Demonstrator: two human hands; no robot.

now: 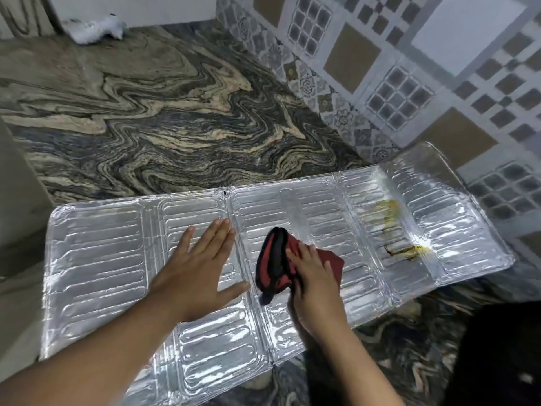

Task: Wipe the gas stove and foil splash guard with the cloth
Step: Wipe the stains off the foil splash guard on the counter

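Foil splash guard (96, 259) on marbled counter (146, 112)

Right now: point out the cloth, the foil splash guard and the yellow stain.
cloth (273, 259), head view, black fold left of the fingers
foil splash guard (96, 253), head view, bare left panel
yellow stain (388, 208), head view, upper smear

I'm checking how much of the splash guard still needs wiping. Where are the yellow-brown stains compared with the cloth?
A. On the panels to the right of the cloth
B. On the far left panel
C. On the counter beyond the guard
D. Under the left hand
A: the yellow-brown stains lie on the foil splash guard to the right of the cloth that the right hand presses down.
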